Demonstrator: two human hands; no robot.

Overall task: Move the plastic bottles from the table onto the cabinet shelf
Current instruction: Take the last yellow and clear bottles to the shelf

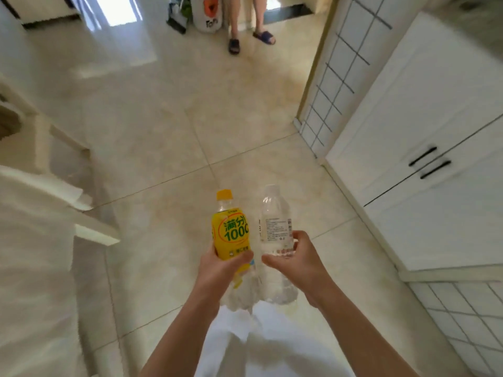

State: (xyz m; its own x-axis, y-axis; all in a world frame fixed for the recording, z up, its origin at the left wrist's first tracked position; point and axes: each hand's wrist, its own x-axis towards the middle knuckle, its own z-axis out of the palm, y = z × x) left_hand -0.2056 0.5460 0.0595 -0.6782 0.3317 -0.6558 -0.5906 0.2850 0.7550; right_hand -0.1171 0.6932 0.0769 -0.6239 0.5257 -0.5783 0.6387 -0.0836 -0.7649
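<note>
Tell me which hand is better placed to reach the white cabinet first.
Probably the right hand, holding the clear bottle: the white cabinet stands on that side. The left hand holds the yellow bottle farther away.

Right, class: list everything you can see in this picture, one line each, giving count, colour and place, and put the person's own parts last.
Yellow bottle: one, yellow label and cap, held upright over the floor, centre.
Clear bottle: one, transparent with white cap, held upright, right of the yellow bottle.
Cabinet: one, white with two black handles, right side.
Grid door: one, white with dark lines, upper right.
Chair: one, cream, left edge.
Floor: beige glossy tiles.
Bystander's legs: two, in dark slippers, top centre.
Bag: one, white with orange print, top centre, beside the legs.
Left hand: one, fingers round the yellow bottle.
Right hand: one, fingers round the clear bottle.
</note>
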